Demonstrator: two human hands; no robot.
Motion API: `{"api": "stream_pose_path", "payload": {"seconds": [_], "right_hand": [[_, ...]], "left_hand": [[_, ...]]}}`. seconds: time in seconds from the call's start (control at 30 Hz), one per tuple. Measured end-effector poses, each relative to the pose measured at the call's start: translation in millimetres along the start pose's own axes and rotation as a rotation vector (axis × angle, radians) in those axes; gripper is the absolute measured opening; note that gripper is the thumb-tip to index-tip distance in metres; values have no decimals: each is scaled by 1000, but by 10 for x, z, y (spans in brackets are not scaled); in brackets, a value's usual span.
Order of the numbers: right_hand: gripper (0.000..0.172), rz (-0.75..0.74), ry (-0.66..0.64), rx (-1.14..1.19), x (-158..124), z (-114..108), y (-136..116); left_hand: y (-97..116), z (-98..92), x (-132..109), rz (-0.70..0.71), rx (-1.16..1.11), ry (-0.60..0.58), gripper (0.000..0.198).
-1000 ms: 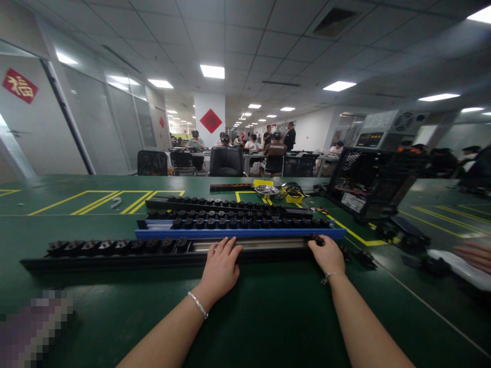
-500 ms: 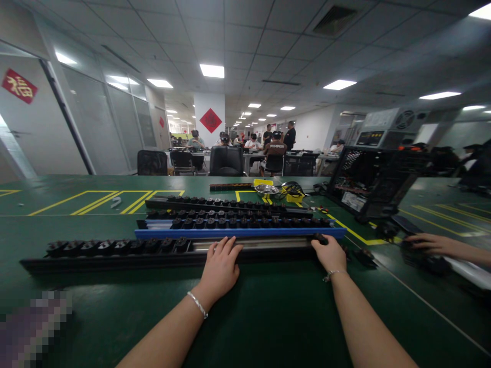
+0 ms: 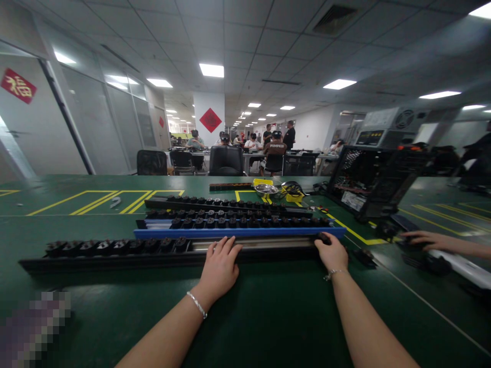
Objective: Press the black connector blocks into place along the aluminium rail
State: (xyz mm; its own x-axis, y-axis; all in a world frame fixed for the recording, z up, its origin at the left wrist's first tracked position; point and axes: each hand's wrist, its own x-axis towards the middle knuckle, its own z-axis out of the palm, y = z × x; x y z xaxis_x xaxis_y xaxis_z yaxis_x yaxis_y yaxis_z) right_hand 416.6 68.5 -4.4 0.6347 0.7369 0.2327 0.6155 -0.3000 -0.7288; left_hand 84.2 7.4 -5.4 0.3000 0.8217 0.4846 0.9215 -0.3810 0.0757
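Observation:
A long black rail (image 3: 115,261) lies across the green table in front of me. Several small black socket-like modules (image 3: 120,245) sit in a row along its left half, while its bare metal channel (image 3: 264,244) shows to the right. My left hand (image 3: 220,263) rests flat over the middle of the rail, fingers apart. At the rail's right end, my right hand (image 3: 333,254) has its fingers closed on a small black module (image 3: 323,237), largely hidden by the hand. Just right of that hand, a loose black module (image 3: 364,258) lies on the table.
Behind the black rail lie a blue rail (image 3: 238,233) and another dark rail (image 3: 230,203) with modules. An opened computer case (image 3: 376,179) stands at the back right. A metal bowl (image 3: 266,189) is at the back. Another person's hand (image 3: 433,241) reaches in from the right.
My right hand has shifted slightly to the right with the module. My left hand stays in place on the rail. The other person's hand at the right has moved a little.

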Motion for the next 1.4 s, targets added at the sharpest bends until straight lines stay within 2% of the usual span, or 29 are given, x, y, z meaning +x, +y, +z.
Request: {"api": "stream_pose_path", "payload": {"seconds": [0.53, 0.83, 1.17, 1.4], "right_hand": [[50, -4, 27, -3, 26, -2, 30], [51, 72, 27, -19, 88, -58, 64], [48, 62, 131, 37, 134, -50, 173], [47, 73, 131, 35, 122, -88, 157]], "left_hand": [[18, -23, 5, -3, -8, -8, 48], [19, -28, 6, -6, -8, -13, 48], [20, -32, 3, -9, -1, -7, 47], [12, -28, -6, -3, -1, -4, 47]]}}
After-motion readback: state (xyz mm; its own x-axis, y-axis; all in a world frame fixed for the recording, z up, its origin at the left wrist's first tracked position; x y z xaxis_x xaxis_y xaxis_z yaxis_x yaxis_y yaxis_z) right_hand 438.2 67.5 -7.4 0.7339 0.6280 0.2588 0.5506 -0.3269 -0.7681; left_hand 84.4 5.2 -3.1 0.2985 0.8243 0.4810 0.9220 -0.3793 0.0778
